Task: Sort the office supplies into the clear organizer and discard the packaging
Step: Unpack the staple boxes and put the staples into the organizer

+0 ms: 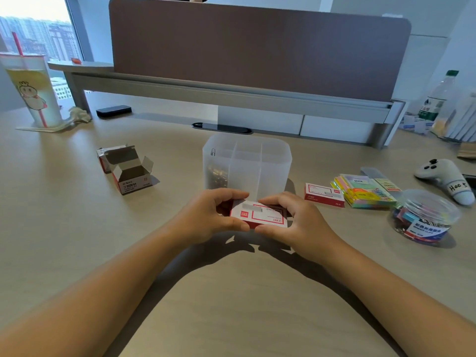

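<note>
Both hands [208,215] [296,220] round box [258,213]; organizer [247,163] just behind

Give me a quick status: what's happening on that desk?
Left hand and right hand both grip closed red-white box. Clear organizer right behind, clips in left compartment. Nothing in the way.

Two opened boxes [128,168], two staple boxes [258,214], one organizer [247,163].
</note>
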Demonstrator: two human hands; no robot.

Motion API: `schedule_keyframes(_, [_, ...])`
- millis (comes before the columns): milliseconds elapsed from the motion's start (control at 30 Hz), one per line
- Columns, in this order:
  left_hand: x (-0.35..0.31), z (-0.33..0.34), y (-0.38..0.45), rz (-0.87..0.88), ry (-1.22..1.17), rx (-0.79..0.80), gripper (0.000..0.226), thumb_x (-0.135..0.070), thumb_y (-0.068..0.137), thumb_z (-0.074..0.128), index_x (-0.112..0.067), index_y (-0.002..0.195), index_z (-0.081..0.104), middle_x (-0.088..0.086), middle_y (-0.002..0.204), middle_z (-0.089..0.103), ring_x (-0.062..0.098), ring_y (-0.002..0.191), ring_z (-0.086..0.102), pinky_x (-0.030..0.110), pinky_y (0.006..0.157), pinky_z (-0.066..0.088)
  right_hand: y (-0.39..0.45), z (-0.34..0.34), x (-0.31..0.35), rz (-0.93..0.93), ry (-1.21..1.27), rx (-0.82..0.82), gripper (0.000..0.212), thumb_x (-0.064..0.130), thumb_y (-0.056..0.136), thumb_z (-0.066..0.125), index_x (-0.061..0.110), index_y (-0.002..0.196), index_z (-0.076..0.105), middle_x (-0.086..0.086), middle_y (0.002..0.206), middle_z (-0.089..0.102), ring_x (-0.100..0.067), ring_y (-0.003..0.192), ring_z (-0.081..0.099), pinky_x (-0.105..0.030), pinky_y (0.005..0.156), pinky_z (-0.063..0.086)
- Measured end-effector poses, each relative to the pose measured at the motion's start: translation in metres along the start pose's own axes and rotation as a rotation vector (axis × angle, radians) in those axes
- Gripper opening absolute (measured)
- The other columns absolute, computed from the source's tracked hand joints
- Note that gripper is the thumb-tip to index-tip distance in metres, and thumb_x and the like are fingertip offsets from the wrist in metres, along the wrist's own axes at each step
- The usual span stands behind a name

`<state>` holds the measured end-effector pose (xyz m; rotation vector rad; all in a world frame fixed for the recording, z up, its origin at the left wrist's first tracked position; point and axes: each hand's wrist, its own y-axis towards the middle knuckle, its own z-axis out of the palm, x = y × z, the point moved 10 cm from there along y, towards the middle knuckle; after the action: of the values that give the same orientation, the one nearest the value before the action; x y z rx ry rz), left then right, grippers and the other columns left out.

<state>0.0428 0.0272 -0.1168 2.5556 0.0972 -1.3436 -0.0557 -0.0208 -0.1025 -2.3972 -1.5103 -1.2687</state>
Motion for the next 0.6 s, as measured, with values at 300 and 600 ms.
schedule_keyframes(300, [0.000,-0.005,0.003,0.024,0.043,0.040,0.045,-0.014,0.072,0.070,-0.020,0.114,0.055,-0.018,0.096,0.053,0.002,0.093,0.053,0.003,0.069,0.047,-0.001,-0.010,-0.002,0.044,-0.054,0.029,0.047,0.023,0.074,0.069,0.014,0.117,0.052,0.013,0.098,0.047,0.006,0.082,0.046,0.003,0.066,0.041])
schedule_keyframes(600, [0.005,-0.016,0.001,0.038,0.018,0.031,0.036,-0.012,0.073,0.069,-0.039,0.086,0.049,-0.023,0.091,0.053,0.003,0.091,0.055,0.018,0.075,0.052,-0.004,-0.015,-0.011,0.115,-0.065,0.055,0.045,0.022,0.075,0.069,0.016,0.116,0.051,0.014,0.098,0.046,0.006,0.083,0.047,0.002,0.066,0.042])
